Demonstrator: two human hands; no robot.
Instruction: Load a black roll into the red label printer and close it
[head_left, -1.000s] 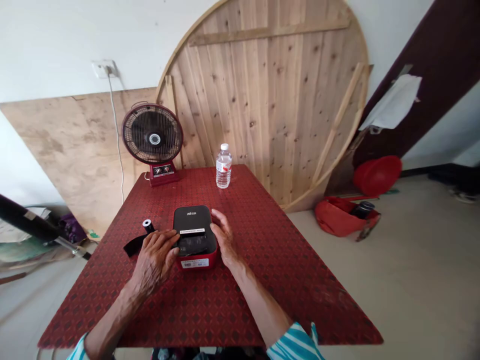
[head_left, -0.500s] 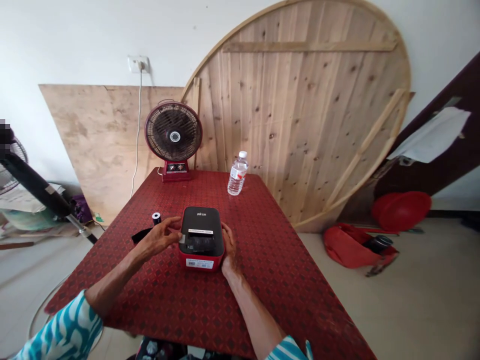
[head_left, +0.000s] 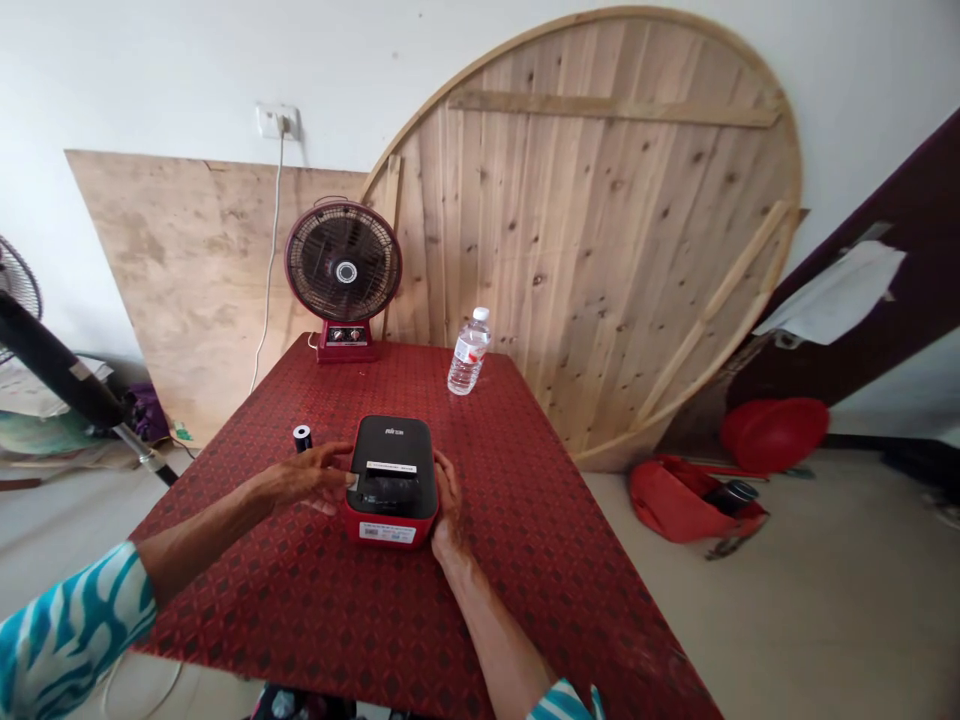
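Printer: a small label printer (head_left: 391,482) with a black top and red base sits near the middle of the red patterned table (head_left: 540,560), its front facing the person.
Printer writing: a small pale logo shows on the black lid, too small to read; a white strip crosses the top by the slot; a white sticker with a barcode-like print sits on the red front, its text unreadable.
Left hand: the left hand (head_left: 304,478) lies against the printer's left side, fingers stretched toward the slot and touching the casing, loosely curved, not clenched on anything.
Right hand: the right hand (head_left: 448,500) rests flat along the printer's right side, fingers extended and pressed to the casing, steadying it without wrapping around it.
Roll: 1 small black roll (head_left: 302,437) with a white core end stands upright on the table, just beyond the left hand.
Fan: a red desk fan (head_left: 343,275) stands at the table's far left edge, 2 knobs on its base, its cord running up to a wall socket (head_left: 277,121).
Bottle: 1 clear water bottle (head_left: 468,352) with a white cap and a red-and-white label, unreadable, stands at the far edge, well apart from the printer.
Sleeves: teal-and-white striped.
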